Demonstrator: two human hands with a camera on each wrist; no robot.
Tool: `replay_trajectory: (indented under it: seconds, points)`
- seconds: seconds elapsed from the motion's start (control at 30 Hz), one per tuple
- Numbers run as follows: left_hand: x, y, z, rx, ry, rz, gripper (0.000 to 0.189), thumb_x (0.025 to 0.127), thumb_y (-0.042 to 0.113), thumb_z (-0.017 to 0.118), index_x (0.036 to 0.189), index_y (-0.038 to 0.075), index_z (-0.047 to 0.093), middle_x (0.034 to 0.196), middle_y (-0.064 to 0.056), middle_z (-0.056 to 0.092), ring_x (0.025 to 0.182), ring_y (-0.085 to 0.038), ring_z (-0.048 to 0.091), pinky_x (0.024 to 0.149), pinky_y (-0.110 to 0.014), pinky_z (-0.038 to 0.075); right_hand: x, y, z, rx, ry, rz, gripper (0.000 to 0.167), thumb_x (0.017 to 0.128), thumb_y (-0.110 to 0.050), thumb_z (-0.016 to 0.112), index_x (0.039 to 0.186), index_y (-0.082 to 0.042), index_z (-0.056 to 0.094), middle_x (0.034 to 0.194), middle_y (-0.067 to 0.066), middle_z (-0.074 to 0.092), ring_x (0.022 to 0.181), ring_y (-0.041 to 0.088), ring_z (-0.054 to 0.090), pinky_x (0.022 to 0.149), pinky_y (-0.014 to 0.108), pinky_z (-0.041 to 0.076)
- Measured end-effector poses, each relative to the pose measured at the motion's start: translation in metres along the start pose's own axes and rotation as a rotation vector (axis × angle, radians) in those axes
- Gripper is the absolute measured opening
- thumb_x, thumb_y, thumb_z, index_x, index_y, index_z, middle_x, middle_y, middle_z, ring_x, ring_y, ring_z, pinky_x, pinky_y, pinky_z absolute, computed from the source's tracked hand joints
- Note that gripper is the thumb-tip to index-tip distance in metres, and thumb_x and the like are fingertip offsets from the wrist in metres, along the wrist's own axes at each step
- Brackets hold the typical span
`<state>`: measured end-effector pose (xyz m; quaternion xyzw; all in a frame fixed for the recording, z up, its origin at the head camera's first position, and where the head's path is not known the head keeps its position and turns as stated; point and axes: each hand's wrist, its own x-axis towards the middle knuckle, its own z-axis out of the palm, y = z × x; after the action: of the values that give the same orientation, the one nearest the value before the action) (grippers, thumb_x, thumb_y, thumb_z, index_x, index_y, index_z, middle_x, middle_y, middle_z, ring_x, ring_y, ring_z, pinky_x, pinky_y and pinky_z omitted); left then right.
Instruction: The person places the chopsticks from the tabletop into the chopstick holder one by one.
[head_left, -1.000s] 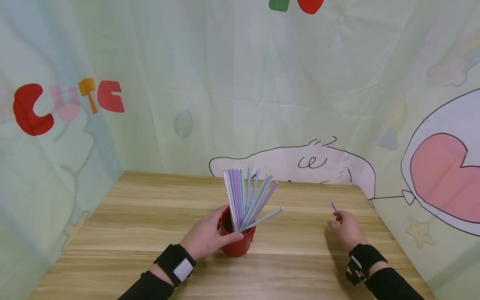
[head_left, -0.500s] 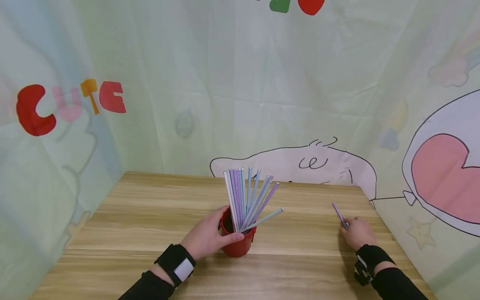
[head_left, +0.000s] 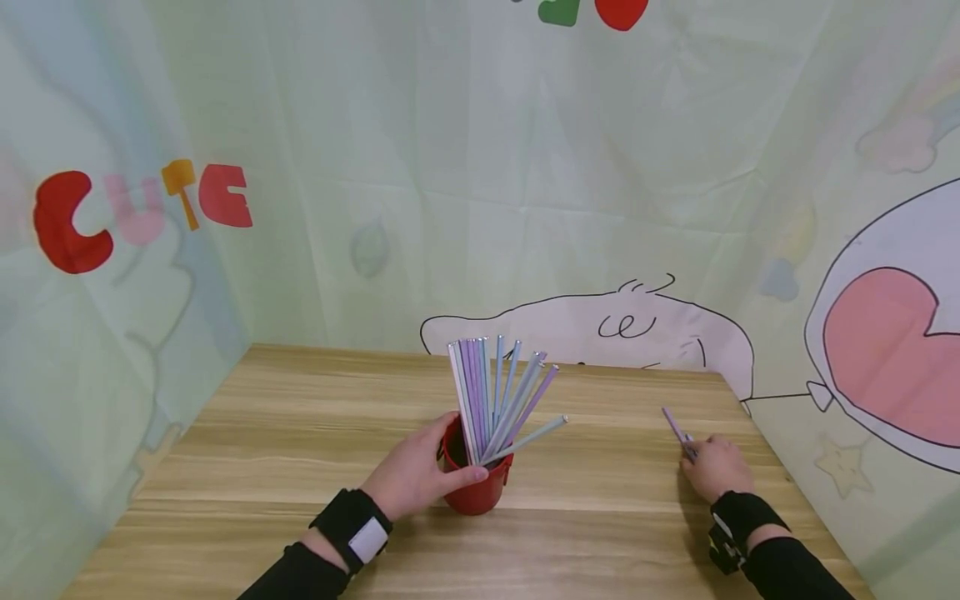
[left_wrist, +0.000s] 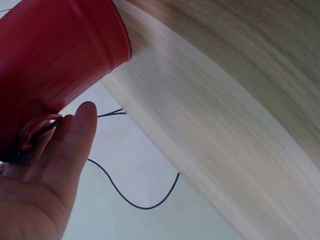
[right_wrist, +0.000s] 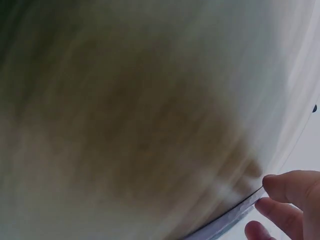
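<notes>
A small red bucket (head_left: pixel 474 498) stands on the table, holding several pale purple, blue and silvery drinking straws (head_left: pixel 491 400) that fan out above its rim. My left hand (head_left: pixel 416 471) grips the bucket from its left side, thumb across the near rim. The left wrist view shows the fingers (left_wrist: pixel 75 135) along the red wall beside a handle loop. At the right of the table, my right hand (head_left: pixel 717 468) pinches a purple straw (head_left: pixel 673 422) low over the wood. In the right wrist view the fingertips (right_wrist: pixel 280 185) meet at the end of that straw (right_wrist: pixel 227 222).
The wooden table (head_left: pixel 337 400) reaches back to a pale green printed curtain (head_left: pixel 480 208) behind and at both sides. A black strap with a device (head_left: pixel 726 542) sits on the right wrist, and another strap (head_left: pixel 351 529) on the left.
My right hand has shifted slightly right and nearer, showing more of the purple straw; the straw's far tip then swung a little left. My left hand and the bucket stay still.
</notes>
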<state>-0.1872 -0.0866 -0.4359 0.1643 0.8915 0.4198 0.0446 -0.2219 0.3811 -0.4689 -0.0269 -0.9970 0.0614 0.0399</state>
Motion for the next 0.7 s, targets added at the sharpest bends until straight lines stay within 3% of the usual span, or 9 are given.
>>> replay_trajectory:
  seconds: [0.13,0.33,0.7]
  points:
    - [0.000,-0.001,0.000,-0.003,0.000,-0.001,0.096,0.079,0.068,0.075,0.155,0.022,0.039,0.149,-0.005,0.056,0.130,-0.030,0.060,0.105,-0.057,0.051,0.001,-0.005,-0.001,0.024,0.028,-0.042,0.020,0.089,-0.015,0.073,0.101,0.001,0.077,0.088,0.017,0.066,0.079,0.032,0.060,0.070,0.047,0.050]
    - [0.001,-0.002,0.000,-0.010,-0.001,0.001,0.095,0.079,0.068,0.075,0.155,0.023,0.039,0.148,-0.004,0.057,0.129,-0.029,0.060,0.105,-0.057,0.051,0.000,-0.020,0.001,0.121,-0.030,-0.006,0.014,0.090,-0.015,0.075,0.087,-0.002,0.073,0.077,0.007,0.065,0.068,0.021,0.054,0.058,0.032,0.041]
    - [0.001,-0.001,0.001,-0.013,-0.003,-0.009,0.096,0.079,0.069,0.075,0.156,0.024,0.038,0.150,-0.004,0.055,0.131,-0.031,0.059,0.105,-0.059,0.051,-0.001,-0.043,-0.001,0.201,-0.106,0.010,0.011,0.089,-0.011,0.073,0.095,-0.002,0.069,0.084,0.007,0.067,0.074,0.020,0.058,0.064,0.035,0.049]
